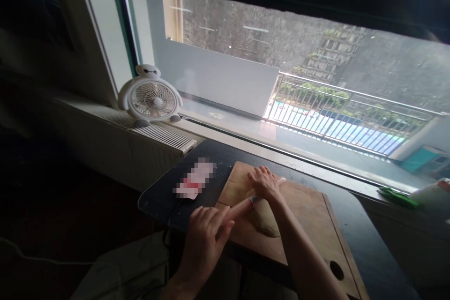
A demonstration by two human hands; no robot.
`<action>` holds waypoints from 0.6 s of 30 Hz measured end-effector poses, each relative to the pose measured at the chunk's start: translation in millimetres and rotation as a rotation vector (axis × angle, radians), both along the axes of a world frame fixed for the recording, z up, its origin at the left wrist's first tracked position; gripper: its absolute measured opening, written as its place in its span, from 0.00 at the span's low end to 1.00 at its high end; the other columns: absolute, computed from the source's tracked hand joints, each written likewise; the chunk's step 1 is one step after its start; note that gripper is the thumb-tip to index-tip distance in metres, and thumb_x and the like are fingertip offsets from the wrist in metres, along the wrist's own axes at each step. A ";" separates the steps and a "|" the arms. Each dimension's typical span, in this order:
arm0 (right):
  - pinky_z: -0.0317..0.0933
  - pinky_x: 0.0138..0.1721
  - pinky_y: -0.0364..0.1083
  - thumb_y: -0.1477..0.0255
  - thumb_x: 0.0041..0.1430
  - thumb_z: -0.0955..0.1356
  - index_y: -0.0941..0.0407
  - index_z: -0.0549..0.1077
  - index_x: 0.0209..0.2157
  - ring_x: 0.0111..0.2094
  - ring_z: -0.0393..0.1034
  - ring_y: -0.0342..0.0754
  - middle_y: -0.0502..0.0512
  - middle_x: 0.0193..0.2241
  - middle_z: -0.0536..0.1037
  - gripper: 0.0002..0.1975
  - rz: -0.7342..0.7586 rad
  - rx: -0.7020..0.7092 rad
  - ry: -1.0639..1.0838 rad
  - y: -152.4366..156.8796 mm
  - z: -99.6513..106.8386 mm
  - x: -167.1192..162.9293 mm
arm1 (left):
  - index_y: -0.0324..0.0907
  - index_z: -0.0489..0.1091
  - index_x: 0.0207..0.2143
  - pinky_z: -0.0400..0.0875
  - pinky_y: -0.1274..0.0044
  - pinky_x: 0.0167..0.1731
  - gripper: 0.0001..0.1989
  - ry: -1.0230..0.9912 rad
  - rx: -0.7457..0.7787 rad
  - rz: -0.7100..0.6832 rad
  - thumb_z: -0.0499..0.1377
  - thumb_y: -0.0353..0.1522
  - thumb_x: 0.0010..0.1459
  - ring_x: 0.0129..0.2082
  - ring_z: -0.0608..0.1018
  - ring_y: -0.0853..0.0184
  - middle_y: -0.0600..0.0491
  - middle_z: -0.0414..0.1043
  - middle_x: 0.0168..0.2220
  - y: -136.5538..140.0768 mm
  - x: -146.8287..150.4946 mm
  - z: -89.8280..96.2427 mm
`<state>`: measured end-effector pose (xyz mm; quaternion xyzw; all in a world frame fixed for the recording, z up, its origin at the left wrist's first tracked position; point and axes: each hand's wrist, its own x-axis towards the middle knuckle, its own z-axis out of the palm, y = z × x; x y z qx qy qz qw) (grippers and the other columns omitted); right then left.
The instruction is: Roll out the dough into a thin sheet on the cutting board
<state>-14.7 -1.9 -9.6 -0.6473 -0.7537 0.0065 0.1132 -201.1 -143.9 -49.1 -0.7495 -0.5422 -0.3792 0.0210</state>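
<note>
A light-coloured rolling pin [242,207] lies slantwise over a flattened piece of pale dough [266,221]. My left hand [207,232] is closed around its near end, thumb along the side. Over the far end rests my right hand [266,183], its fingers bent across the pin and partly hiding it. The pin's pinkish tip shows just past the right hand. Beneath the dough is a wooden board [302,206] with a round hole near its lower right corner. My right forearm covers part of the dough.
The board sits on a dark table [158,197] with rounded corners. A pixelated pink-white item [195,178] lies left of the board. A white fan [154,98] stands by the window on a slatted ledge [165,136]. Something green [399,198] lies on the sill at right.
</note>
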 end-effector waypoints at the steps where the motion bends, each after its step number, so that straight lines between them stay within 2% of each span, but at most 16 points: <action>1: 0.47 0.53 0.52 0.60 0.63 0.53 0.54 0.69 0.43 0.55 0.53 0.52 0.57 0.49 0.68 0.20 0.015 0.036 -0.009 -14.6 -2.0 10.9 | 0.47 0.66 0.49 0.59 0.65 0.48 0.16 0.019 0.012 -0.009 0.55 0.34 0.57 0.39 0.70 0.64 0.53 0.70 0.36 -2.2 1.5 -0.9; 3: 0.44 0.55 0.53 0.64 0.64 0.52 0.53 0.70 0.40 0.55 0.54 0.51 0.57 0.47 0.70 0.19 0.046 0.114 -0.041 -50.4 -8.9 34.4 | 0.49 0.64 0.50 0.59 0.65 0.49 0.18 0.053 0.035 -0.035 0.56 0.33 0.56 0.40 0.69 0.64 0.54 0.69 0.36 -5.6 6.1 -2.2; 6: 0.43 0.56 0.53 0.63 0.64 0.53 0.57 0.66 0.50 0.57 0.52 0.53 0.60 0.52 0.66 0.20 -0.094 0.289 -0.061 -103.5 -22.0 60.7 | 0.50 0.64 0.51 0.58 0.65 0.50 0.19 0.082 0.057 -0.077 0.56 0.31 0.56 0.40 0.69 0.65 0.54 0.69 0.37 -4.5 14.5 -0.5; 9: 0.45 0.55 0.51 0.61 0.63 0.54 0.60 0.63 0.53 0.56 0.53 0.54 0.63 0.53 0.64 0.23 -0.155 0.315 -0.079 -126.4 -28.0 67.5 | 0.50 0.64 0.51 0.58 0.64 0.50 0.20 0.127 0.050 -0.095 0.56 0.32 0.55 0.41 0.69 0.64 0.53 0.69 0.38 8.6 20.0 6.0; 11: 0.46 0.54 0.51 0.60 0.63 0.53 0.59 0.66 0.48 0.53 0.57 0.54 0.63 0.50 0.67 0.23 -0.201 0.276 -0.063 -117.1 -25.4 64.4 | 0.50 0.65 0.51 0.58 0.64 0.50 0.20 0.174 0.039 -0.094 0.56 0.33 0.55 0.41 0.69 0.63 0.53 0.69 0.38 24.0 20.9 10.3; 14: 0.47 0.53 0.52 0.61 0.64 0.50 0.56 0.69 0.40 0.47 0.62 0.51 0.60 0.43 0.71 0.22 -0.208 0.165 -0.006 -75.4 -14.2 58.2 | 0.50 0.66 0.50 0.59 0.65 0.47 0.18 0.232 0.034 -0.075 0.56 0.36 0.55 0.41 0.69 0.61 0.52 0.69 0.39 51.8 20.7 13.6; 18: 0.50 0.50 0.50 0.59 0.63 0.52 0.54 0.66 0.46 0.53 0.55 0.52 0.59 0.50 0.66 0.21 -0.172 -0.007 0.098 -8.7 2.2 54.0 | 0.48 0.68 0.48 0.61 0.69 0.42 0.16 0.254 0.025 -0.039 0.51 0.40 0.59 0.39 0.70 0.63 0.51 0.70 0.38 82.7 24.0 16.2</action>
